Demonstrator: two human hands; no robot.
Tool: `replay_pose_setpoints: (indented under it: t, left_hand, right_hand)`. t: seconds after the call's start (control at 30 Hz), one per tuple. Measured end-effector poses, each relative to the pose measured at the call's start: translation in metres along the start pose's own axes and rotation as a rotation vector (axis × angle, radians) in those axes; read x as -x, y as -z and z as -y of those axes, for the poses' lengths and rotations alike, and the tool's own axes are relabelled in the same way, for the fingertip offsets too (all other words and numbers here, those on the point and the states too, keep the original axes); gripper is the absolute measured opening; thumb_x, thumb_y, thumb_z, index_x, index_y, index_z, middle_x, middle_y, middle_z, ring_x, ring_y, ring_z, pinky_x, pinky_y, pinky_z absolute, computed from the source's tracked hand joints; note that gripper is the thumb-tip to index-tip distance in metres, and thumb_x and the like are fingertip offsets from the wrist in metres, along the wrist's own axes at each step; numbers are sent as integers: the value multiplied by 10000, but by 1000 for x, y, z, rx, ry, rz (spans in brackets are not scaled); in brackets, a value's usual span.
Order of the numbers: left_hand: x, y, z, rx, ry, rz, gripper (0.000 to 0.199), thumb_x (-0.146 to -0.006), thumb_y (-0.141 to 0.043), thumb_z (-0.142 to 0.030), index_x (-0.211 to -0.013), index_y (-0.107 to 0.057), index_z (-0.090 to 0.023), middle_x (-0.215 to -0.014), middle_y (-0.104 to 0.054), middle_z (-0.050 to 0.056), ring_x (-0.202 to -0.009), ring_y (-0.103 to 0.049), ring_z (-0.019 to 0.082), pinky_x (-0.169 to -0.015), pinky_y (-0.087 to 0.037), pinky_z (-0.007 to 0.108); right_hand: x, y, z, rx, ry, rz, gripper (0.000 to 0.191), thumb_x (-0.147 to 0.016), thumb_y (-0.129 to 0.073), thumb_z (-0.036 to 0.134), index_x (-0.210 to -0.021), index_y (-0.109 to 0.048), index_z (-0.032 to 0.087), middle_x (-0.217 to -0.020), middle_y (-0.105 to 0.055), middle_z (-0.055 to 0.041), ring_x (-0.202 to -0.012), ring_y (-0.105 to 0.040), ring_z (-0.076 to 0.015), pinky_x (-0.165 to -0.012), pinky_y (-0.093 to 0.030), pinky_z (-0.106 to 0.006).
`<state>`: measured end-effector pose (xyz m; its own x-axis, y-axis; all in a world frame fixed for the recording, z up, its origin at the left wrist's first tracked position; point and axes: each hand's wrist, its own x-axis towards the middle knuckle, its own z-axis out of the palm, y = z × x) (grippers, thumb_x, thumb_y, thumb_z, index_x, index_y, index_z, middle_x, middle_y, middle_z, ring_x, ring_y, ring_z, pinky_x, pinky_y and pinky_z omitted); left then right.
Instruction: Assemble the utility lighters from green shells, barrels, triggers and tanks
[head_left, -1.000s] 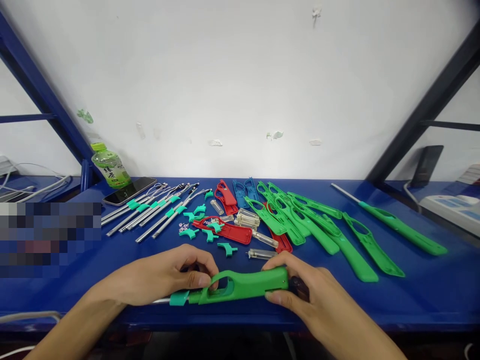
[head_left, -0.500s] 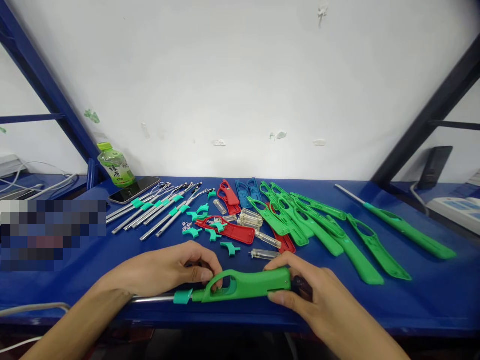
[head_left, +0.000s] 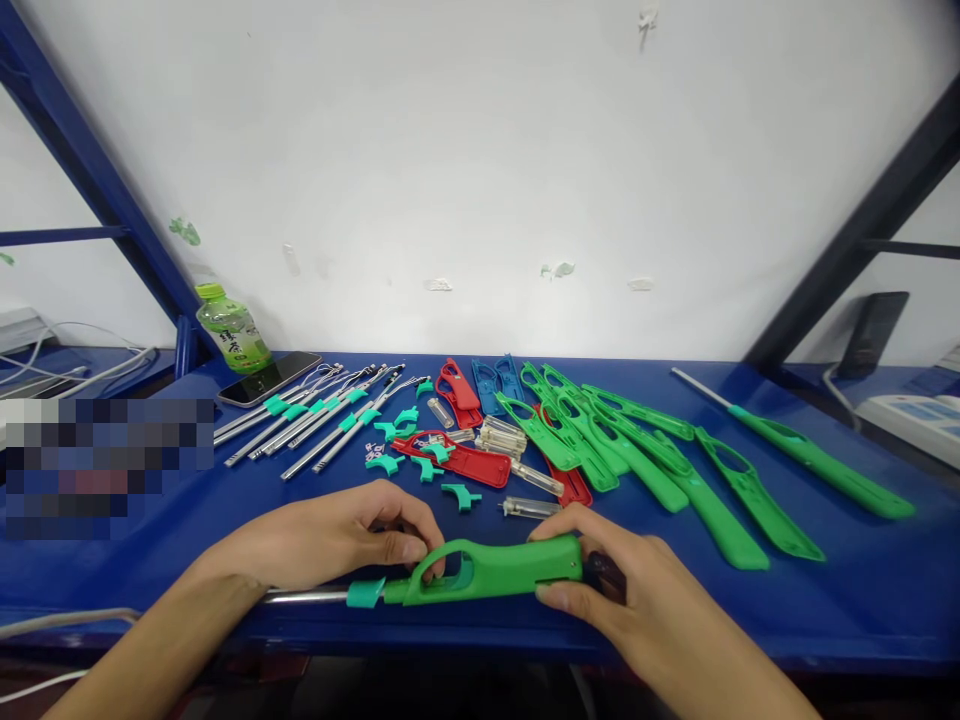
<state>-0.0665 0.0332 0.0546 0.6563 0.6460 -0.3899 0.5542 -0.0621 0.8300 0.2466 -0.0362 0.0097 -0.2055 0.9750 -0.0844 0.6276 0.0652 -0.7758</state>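
Observation:
A green long-necked gas lighter [head_left: 510, 568] lies level near the table's front edge, its metal tube pointing left with a teal collar [head_left: 365, 592] on it. My left hand [head_left: 375, 535] pinches the lighter at its trigger loop, thumb and fingers closed. The rear end of the lighter is between the thumb and fingers of my right hand [head_left: 611, 575]. A dark, brownish thing [head_left: 602, 576] shows inside my right palm; its kind is hidden. Just beyond the lighter lie teal triggers [head_left: 461, 496] and a clear fuel tank [head_left: 531, 508].
Several metal tubes with wires [head_left: 330, 420] lie at left, behind them a phone [head_left: 270, 380] and a green bottle [head_left: 234, 328]. Red half-shells [head_left: 476, 464], blue half-shells [head_left: 496, 385] and green half-shells [head_left: 637, 460] spread across the middle. A lighter with its tube [head_left: 817, 460] lies far right.

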Motion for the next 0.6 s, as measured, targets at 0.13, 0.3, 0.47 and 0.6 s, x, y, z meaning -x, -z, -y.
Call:
replay_pose_setpoints:
  t: [0.13, 0.3, 0.47, 0.6]
  left_hand:
    - [0, 1, 1, 0, 3, 15, 382, -1000, -701, -574, -1041, -819, -214, -1004, -763, 10, -946, -638, 192, -855, -481, 235]
    - [-1, 0, 2, -12, -5, 16, 459, -972, -712, -658, -1032, -821, -216, -996, -768, 22, -937, -647, 204, -847, -502, 253]
    - [-3, -2, 1, -38, -14, 9, 497, -945, -716, -715, -1005, -812, -231, -986, -780, 30, -914, -663, 215, -830, -528, 267]
    - [-3, -2, 0, -67, -11, 3, 485, -962, -697, -704, -991, -804, -232, -964, -769, 25, -893, -657, 208, -820, -526, 267]
  right_hand:
    - [0, -2, -5, 6, -19, 46, 177, -968, -731, 395, -1140, -748, 356, -860, -719, 31, -818, -625, -219, -720, -452, -289]
    - [-2, -4, -9, 4, -15, 50, 186, -965, -715, 405, -1145, -735, 360, -860, -709, 28, -829, -619, -229, -715, -427, -297]
    - [-1, -5, -6, 11, -22, 32, 174, -957, -698, 386, -1127, -727, 363, -847, -695, 31, -821, -596, -230, -728, -413, -309]
    - [0, -6, -6, 16, -6, 38, 163, -964, -694, 372, -1124, -727, 363, -834, -687, 34, -807, -599, -224, -714, -417, -301]
